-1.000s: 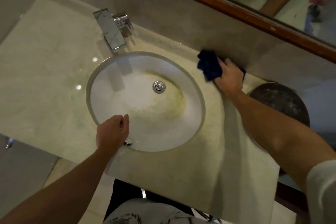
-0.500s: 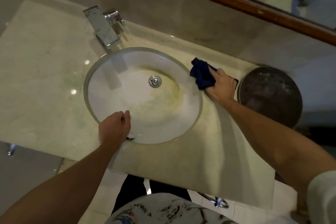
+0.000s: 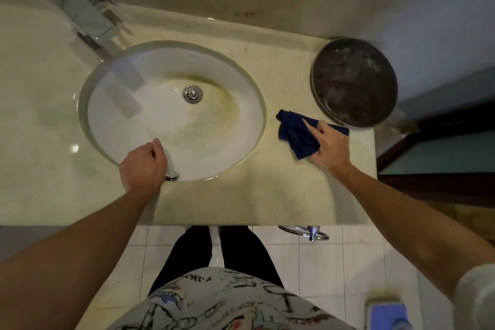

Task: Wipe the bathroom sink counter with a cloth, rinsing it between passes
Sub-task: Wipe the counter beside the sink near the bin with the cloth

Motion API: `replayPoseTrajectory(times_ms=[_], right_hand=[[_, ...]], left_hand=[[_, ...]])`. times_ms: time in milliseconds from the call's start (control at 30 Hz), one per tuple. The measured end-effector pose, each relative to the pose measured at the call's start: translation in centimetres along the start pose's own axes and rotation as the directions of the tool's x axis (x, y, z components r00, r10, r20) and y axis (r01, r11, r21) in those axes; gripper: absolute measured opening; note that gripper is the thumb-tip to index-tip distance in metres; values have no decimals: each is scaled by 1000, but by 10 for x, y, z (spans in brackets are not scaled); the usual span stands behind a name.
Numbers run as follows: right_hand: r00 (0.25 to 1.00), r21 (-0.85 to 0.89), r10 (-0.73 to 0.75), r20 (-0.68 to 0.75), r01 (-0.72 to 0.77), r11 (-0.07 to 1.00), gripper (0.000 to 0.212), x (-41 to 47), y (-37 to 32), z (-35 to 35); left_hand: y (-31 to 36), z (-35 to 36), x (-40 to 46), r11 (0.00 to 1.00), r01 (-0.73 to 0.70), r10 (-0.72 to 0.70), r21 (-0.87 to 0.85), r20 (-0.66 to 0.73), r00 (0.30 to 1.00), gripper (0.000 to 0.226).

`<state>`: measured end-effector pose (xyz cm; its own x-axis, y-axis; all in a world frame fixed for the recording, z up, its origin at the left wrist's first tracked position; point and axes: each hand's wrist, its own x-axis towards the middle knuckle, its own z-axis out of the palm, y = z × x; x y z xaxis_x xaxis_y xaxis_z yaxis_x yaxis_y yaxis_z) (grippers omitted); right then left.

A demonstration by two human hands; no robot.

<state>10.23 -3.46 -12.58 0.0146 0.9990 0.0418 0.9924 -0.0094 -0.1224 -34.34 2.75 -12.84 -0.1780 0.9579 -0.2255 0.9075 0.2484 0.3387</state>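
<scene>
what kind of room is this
A bathroom, most likely: a round white sink basin is set into a pale stone counter with a chrome faucet behind it, and white floor tiles show below the counter edge.

Person seen from above — bare forearms, pale sleeve edge (image 3: 479, 300) up arm from right hand (image 3: 330, 149); white shirt (image 3: 214, 303) with doodle print, black trousers (image 3: 203, 249).
</scene>
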Motion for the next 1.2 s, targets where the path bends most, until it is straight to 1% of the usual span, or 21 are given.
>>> replayPoseTrajectory(times_ms=[100, 167, 233, 300, 400, 433, 467, 600, 667, 733, 800, 833, 900, 933, 1000, 1033, 1100, 1133, 1200], right_hand=[[986, 3, 166, -18, -166, 986, 61, -39, 24, -5], [944, -18, 330, -32, -330, 944, 55, -60, 30, -9], [863, -65, 504, -31, -505, 861, 45, -76, 26, -10], [764, -55, 644, -46, -645, 762, 43, -89, 7, -9], [603, 47, 795, -66, -794, 606, 51, -100, -41, -3], [579, 63, 813, -57, -811, 582, 54, -102, -60, -2], [582, 69, 812, -31, -810, 583, 57, -104, -80, -1], [641, 106, 762, 92, -767, 633, 80, -107, -161, 2], [675, 170, 728, 118, -736, 655, 83, -103, -196, 7], [725, 251, 682, 92, -680, 689, 79, -94, -215, 9], [800, 287, 600, -13, -572, 769, 68, -88, -209, 7], [844, 271, 534, -53, -503, 821, 64, -87, -198, 8], [908, 196, 410, -83, -388, 900, 64, -83, -164, 9], [919, 174, 386, -78, -369, 913, 65, -78, -144, 10], [905, 153, 424, -37, -414, 897, 63, -57, -104, 8], [883, 128, 469, -21, -463, 877, 57, -42, -88, 6], [844, 74, 536, -14, -534, 842, 38, -11, -69, 2], [839, 54, 545, -15, -543, 838, 30, 3, -66, 1], [839, 22, 544, -12, -543, 839, 24, 21, -68, 2]], left_hand=[[0, 0, -1, 1000, -13, 13, -1, -6, 1000, 60], [1, 1, -2, 1000, -14, 14, -13, -8, 1000, 60], [1, 0, -2, 1000, -19, 18, -24, -10, 1000, 61], [1, -1, -3, 999, -23, 22, -27, -10, 1000, 61], [1, -1, -2, 999, -32, 32, -25, -9, 999, 62], [2, -2, -3, 999, -33, 33, -22, -4, 999, 62], [3, -2, -2, 999, -36, 36, -18, 3, 999, 62], [3, -3, -3, 999, -40, 41, -10, 20, 999, 63], [4, -4, -4, 999, -37, 37, -9, 26, 999, 63], [3, -4, -4, 999, -44, 44, -10, 25, 999, 63], [3, -4, -4, 999, -42, 42, -3, 30, 999, 63], [3, -4, -4, 999, -38, 38, 5, 32, 999, 63], [2, -2, -3, 999, -35, 34, 19, 34, 999, 62], [0, -1, -3, 999, -30, 29, 24, 35, 999, 63], [-2, 0, -2, 999, -27, 26, 22, 26, 999, 65], [-3, 1, -1, 999, -29, 28, 17, 15, 999, 65], [-3, 3, 0, 1000, -26, 26, 14, 5, 1000, 65], [-4, 5, 1, 999, -29, 29, 18, 0, 1000, 66], [-4, 6, 1, 999, -37, 37, 24, -10, 999, 65]])
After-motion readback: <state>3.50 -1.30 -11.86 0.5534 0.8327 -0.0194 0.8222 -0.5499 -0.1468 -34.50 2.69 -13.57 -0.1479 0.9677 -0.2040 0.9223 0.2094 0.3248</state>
